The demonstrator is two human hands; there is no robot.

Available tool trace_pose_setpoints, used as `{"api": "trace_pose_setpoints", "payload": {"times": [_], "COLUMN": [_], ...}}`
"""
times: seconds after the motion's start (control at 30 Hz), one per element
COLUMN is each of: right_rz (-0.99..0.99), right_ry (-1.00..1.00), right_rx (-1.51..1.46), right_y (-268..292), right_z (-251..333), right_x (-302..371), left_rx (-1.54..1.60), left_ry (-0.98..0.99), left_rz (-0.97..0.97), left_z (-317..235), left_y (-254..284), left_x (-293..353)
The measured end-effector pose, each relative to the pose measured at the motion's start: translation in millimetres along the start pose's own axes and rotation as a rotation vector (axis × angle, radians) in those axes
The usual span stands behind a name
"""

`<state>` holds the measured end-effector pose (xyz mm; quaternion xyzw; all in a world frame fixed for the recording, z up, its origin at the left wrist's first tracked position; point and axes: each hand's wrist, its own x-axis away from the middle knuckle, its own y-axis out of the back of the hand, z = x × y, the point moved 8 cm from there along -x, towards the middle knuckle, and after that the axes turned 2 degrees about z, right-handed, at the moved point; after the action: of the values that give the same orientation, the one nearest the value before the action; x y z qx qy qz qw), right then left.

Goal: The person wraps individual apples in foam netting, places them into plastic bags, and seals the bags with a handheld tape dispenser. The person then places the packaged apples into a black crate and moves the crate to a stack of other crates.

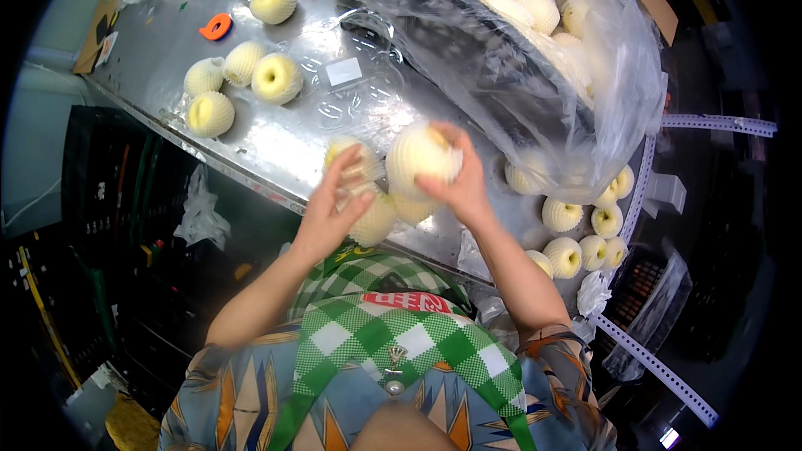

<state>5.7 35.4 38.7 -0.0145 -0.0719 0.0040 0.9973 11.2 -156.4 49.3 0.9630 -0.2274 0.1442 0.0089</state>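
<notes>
Where the clear plastic bag (618, 92) is taken as landmark, the held netted fruit (409, 154) lies to its lower left, immediately left of the right hand (464, 188), whose thumb and fingers grasp it from the bag side. Being nearly round, the fruit shows no clear long axis. Farther from the bag, across the fruit, stands the left hand (330, 205); its parted fingers overlap a second netted fruit (357, 159) (blur leaves it impossible to tell whether they grip it). The right hand is thus the nearer to bag and held fruit alike. Below and left of the bag, the near edge of the steel table (292, 146) passes close to both hands. The widest room lies left of the bag, toward four netted fruits (277, 79); directly below the bag, loose netted fruits (562, 257) crowd the surface.
</notes>
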Motion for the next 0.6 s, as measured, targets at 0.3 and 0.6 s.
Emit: {"api": "trace_pose_setpoints", "payload": {"times": [0.3, 0.6], "right_rz": [-0.251, -0.141], "right_ry": [-0.343, -0.458], "right_rx": [0.09, 0.879], "right_y": [-7.6, -20.0], "right_z": [-85.9, -55.5], "right_x": [-40.4, -46.8], "left_rx": [-0.671, -0.819], "left_ry": [-0.34, -0.455], "left_rz": [-0.205, -0.111], "left_z": [2.1, -8.0], "left_y": [12.2, 6.9], "left_x": [-10.0, -62.8]}}
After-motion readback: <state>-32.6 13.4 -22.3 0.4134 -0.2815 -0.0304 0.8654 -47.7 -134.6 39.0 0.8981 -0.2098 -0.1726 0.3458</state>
